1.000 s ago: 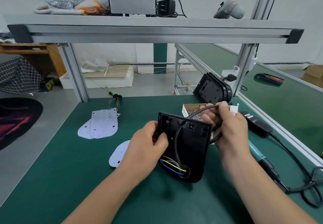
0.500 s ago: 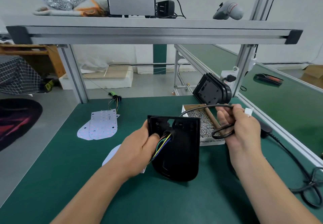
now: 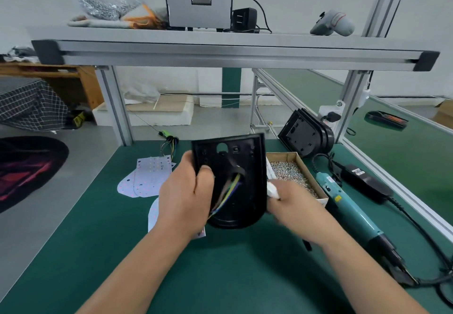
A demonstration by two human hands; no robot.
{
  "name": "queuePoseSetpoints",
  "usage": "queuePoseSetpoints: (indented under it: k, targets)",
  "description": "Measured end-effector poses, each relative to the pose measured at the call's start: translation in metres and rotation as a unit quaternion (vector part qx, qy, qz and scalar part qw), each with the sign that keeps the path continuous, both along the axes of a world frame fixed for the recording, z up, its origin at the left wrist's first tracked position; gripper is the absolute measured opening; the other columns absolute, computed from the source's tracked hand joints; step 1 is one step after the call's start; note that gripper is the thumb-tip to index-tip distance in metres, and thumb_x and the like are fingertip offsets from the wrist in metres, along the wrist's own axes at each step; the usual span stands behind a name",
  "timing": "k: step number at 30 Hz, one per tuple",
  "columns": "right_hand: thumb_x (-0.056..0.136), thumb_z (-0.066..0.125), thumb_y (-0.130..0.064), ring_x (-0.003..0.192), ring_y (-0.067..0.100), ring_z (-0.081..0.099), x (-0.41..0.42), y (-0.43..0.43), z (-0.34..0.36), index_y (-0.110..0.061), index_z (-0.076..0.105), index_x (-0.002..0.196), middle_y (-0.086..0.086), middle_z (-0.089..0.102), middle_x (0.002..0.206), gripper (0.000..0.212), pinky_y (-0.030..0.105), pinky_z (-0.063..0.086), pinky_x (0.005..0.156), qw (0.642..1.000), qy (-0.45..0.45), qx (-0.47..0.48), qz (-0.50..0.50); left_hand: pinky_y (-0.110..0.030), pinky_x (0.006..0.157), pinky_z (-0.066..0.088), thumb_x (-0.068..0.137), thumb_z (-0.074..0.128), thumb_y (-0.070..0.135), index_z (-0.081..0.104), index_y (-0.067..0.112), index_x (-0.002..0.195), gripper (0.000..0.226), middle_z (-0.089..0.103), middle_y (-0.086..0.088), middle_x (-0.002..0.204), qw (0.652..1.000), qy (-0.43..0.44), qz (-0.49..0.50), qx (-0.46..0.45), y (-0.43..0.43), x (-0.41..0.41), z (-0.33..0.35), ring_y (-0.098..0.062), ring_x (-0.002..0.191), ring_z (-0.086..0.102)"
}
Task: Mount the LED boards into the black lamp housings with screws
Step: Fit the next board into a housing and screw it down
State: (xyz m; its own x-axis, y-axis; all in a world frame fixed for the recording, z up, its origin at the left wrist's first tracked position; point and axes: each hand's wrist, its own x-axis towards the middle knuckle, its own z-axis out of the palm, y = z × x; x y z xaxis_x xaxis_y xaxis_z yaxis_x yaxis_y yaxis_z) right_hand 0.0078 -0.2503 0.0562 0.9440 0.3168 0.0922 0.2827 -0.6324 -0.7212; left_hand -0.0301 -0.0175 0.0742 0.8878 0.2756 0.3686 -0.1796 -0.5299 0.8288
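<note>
My left hand (image 3: 186, 198) grips the left rim of a black lamp housing (image 3: 245, 164), held upright above the green bench with its hollow inside facing me. Coloured wires (image 3: 229, 192) come out of a hole in its middle. My right hand (image 3: 291, 205) is blurred at the housing's right edge and holds a white connector (image 3: 272, 188); its fingers are partly hidden behind the housing. White LED boards (image 3: 149, 176) lie on the mat to the left, and another LED board (image 3: 153, 213) peeks out under my left wrist. A cardboard box of screws (image 3: 294, 174) stands right of the housing.
A teal electric screwdriver (image 3: 348, 203) with its cable lies at the right, beside a black power adapter (image 3: 365, 181). A stack of black housings (image 3: 306, 134) leans at the back right against the frame post. An aluminium shelf (image 3: 220, 48) spans overhead.
The housing has been lifted and turned upright, closer to me. My right hand has come down from beside the screw box to the housing's right edge, and the looped black cable is out of sight.
</note>
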Motion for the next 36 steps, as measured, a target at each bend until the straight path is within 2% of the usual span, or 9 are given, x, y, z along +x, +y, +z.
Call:
queuePoseSetpoints:
  k: [5, 9, 14, 20, 24, 28, 31, 34, 36]
  targets:
    - [0.088, 0.060, 0.000, 0.054, 0.011, 0.059, -0.001, -0.001, 0.005, -0.024, 0.076, 0.076, -0.004, 0.067, 0.062, 0.031, 0.025, 0.046, 0.050, 0.978, 0.150, 0.120, 0.085, -0.051, 0.081, 0.056, 0.089, 0.034, 0.054, 0.055, 0.030, 0.102, 0.035, 0.070, 0.005, 0.085, 0.997, 0.027, -0.066, 0.031, -0.008, -0.008, -0.001, -0.022, 0.086, 0.065]
    - [0.082, 0.068, -0.017, 0.060, -0.010, 0.059, 0.000, 0.005, -0.005, -0.045, 0.069, 0.046, -0.037, 0.058, 0.052, 0.045, 0.002, 0.042, 0.059, 0.985, 0.133, 0.040, 0.102, -0.042, 0.069, 0.055, 0.089, 0.031, 0.056, 0.049, 0.039, 0.100, 0.027, 0.068, 0.014, 0.084, 0.992, 0.046, -0.092, 0.079, -0.024, -0.016, -0.005, -0.007, 0.076, 0.061]
    - [0.090, 0.073, -0.008, 0.064, -0.001, 0.067, 0.012, 0.004, -0.010, -0.026, 0.078, 0.070, -0.013, 0.072, 0.067, 0.028, 0.015, 0.053, 0.060, 0.964, 0.145, 0.222, 0.028, -0.031, 0.051, 0.036, 0.087, 0.024, 0.058, 0.041, 0.042, 0.093, 0.024, 0.064, 0.019, 0.074, 0.993, 0.026, -0.046, 0.106, -0.026, -0.014, -0.006, -0.009, 0.063, 0.059]
    - [0.096, 0.066, 0.000, 0.092, -0.004, 0.073, 0.012, -0.003, -0.001, -0.049, 0.079, 0.099, -0.019, 0.079, 0.099, 0.050, 0.011, 0.054, 0.076, 0.979, 0.008, 0.193, 0.060, -0.027, 0.050, 0.027, 0.092, 0.023, 0.050, 0.033, 0.036, 0.088, 0.018, 0.050, 0.008, 0.061, 0.980, -0.015, -0.020, 0.196, -0.032, -0.015, -0.005, -0.009, 0.055, 0.051]
    - [0.096, 0.061, 0.005, 0.097, 0.003, 0.074, 0.019, -0.007, 0.004, -0.035, 0.078, 0.104, -0.015, 0.079, 0.104, 0.044, 0.016, 0.055, 0.080, 0.971, -0.136, 0.193, -0.028, -0.033, 0.050, 0.028, 0.097, 0.027, 0.042, 0.035, 0.031, 0.090, 0.015, 0.049, 0.008, 0.062, 0.973, -0.006, 0.004, 0.229, -0.032, -0.014, -0.003, -0.010, 0.054, 0.050]
    - [0.100, 0.064, -0.012, 0.090, 0.005, 0.064, 0.025, -0.020, 0.002, -0.030, 0.075, 0.100, -0.013, 0.071, 0.096, 0.021, 0.029, 0.052, 0.079, 0.948, -0.259, 0.072, -0.172, -0.036, 0.054, 0.031, 0.097, 0.028, 0.042, 0.035, 0.028, 0.091, 0.016, 0.050, 0.008, 0.065, 0.969, -0.002, 0.020, 0.245, -0.036, -0.012, -0.004, -0.013, 0.056, 0.052]
    - [0.105, 0.061, -0.028, 0.073, 0.008, 0.056, 0.017, -0.022, 0.011, -0.029, 0.067, 0.092, -0.007, 0.062, 0.079, 0.014, 0.033, 0.046, 0.069, 0.908, -0.308, 0.173, -0.226, -0.036, 0.055, 0.036, 0.097, 0.028, 0.043, 0.036, 0.028, 0.091, 0.018, 0.051, 0.009, 0.069, 0.968, -0.005, 0.030, 0.247, -0.038, -0.013, -0.007, -0.020, 0.059, 0.055]
    - [0.105, 0.054, -0.032, 0.054, 0.023, 0.044, -0.012, -0.017, 0.029, -0.020, 0.055, 0.079, 0.001, 0.049, 0.061, 0.029, 0.039, 0.036, 0.051, 0.877, -0.349, 0.295, -0.152, -0.037, 0.055, 0.039, 0.099, 0.028, 0.044, 0.037, 0.028, 0.092, 0.020, 0.052, 0.010, 0.072, 0.967, -0.002, 0.040, 0.250, -0.039, -0.011, -0.009, -0.021, 0.060, 0.056]
    - [0.100, 0.058, -0.038, 0.050, 0.015, 0.046, -0.033, -0.009, 0.033, -0.022, 0.055, 0.081, -0.004, 0.053, 0.060, 0.025, 0.027, 0.036, 0.049, 0.907, -0.353, 0.222, -0.060, -0.037, 0.055, 0.039, 0.100, 0.027, 0.045, 0.035, 0.029, 0.092, 0.019, 0.051, 0.010, 0.074, 0.969, -0.003, 0.043, 0.244, -0.039, -0.009, -0.010, -0.020, 0.060, 0.056]
